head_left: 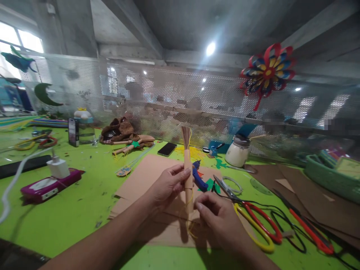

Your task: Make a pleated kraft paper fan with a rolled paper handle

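Observation:
My left hand (170, 183) is closed around a rolled brown paper tube (187, 159), held upright with thumb and fingers at its middle. The tube's top is cut into a fine fringe, and yellow string (192, 227) hangs at its lower end. Beside that lower end is my right hand (218, 212), its fingers curled into a pinch; whether string is between them I cannot make out. Under both hands lie brown paper sheets (140, 180). A blue glue gun (200, 182) rests just behind the tube, partly hidden, near green paper cutouts (212, 185).
Large scissors (255, 221) and a red-handled cutter (309, 228) lie at right, with a black cord. Behind them stand a white jar (238, 152) and a green basket (332, 180). A purple power strip (50, 185) is at left; a phone (167, 149) lies farther back.

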### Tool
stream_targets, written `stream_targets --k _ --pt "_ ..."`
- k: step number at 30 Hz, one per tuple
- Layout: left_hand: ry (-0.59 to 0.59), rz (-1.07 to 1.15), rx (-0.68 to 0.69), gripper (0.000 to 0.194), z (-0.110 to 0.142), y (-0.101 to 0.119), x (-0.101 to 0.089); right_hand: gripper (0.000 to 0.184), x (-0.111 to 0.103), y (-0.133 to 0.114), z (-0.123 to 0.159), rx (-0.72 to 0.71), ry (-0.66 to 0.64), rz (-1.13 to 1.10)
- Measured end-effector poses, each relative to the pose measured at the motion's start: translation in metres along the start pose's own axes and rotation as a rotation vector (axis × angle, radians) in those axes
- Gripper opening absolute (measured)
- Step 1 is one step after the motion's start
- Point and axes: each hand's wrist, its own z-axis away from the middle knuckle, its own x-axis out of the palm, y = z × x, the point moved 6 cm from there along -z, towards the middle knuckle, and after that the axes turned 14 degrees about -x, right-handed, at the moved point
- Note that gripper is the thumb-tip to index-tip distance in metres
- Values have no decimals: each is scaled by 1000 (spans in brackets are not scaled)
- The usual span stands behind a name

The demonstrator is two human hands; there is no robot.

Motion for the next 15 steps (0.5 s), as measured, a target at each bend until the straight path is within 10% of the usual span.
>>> stream_targets --k 9,15 --pt "69 -18 8 28 -1 -3 -4 43 28 9 17 240 -195 -357" --pt "92 -9 -9 30 0 -2 -4 34 24 -2 20 158 -80 -109"
